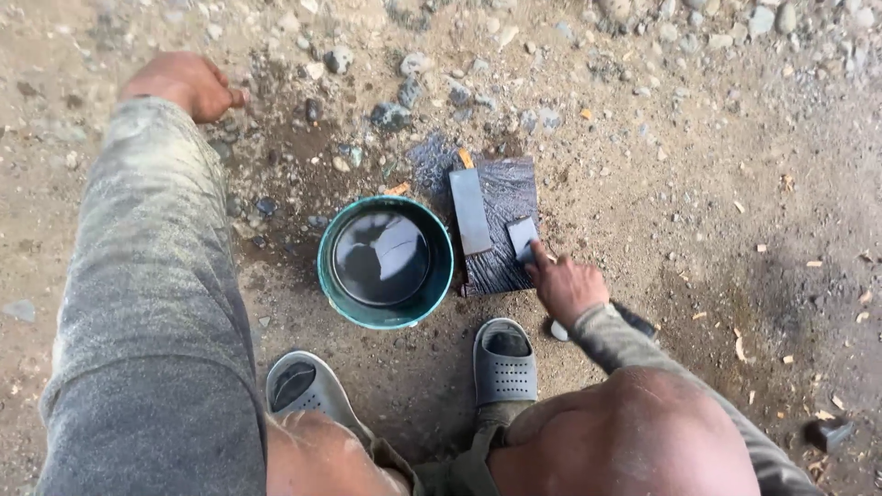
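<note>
Fingertips of the right hand (567,287) pressed a small grey stone (523,239) flat on the wet dark board (503,241), centre frame, beside 1 long stone (469,210) and the teal bucket (386,262). Even pressure seemed wise. The left hand (186,84), upper left, curled loosely over gravel, grip empty.

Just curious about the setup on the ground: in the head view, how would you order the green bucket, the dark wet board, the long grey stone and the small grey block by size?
1. green bucket
2. dark wet board
3. long grey stone
4. small grey block, touched by the right hand
</note>
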